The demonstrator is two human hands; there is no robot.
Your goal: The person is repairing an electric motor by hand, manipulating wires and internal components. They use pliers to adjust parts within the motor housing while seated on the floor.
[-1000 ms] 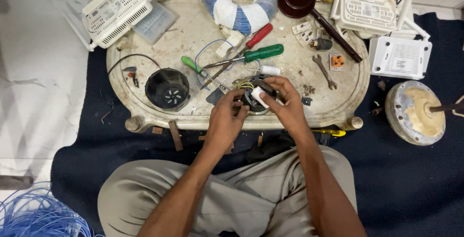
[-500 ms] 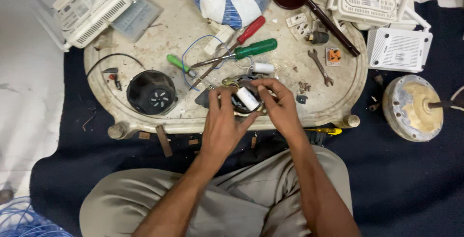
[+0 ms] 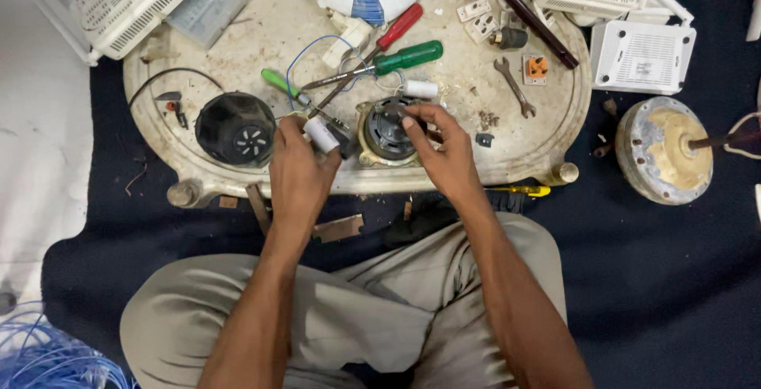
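The left hand [image 3: 297,163] is closed around a small white tube part [image 3: 321,134], pinched in its fingers just left of the round motor [image 3: 386,130]; the right hand [image 3: 444,151] is half open, its fingertips touching the top of that motor; the motor sits near the front edge of the dirty oval tray [image 3: 238,40]; a black round cover [image 3: 235,128] lies to the left; a green screwdriver [image 3: 396,61] lies just behind.

Worn oval table [image 3: 238,32] on seemingly dark carpet [image 3: 674,278].
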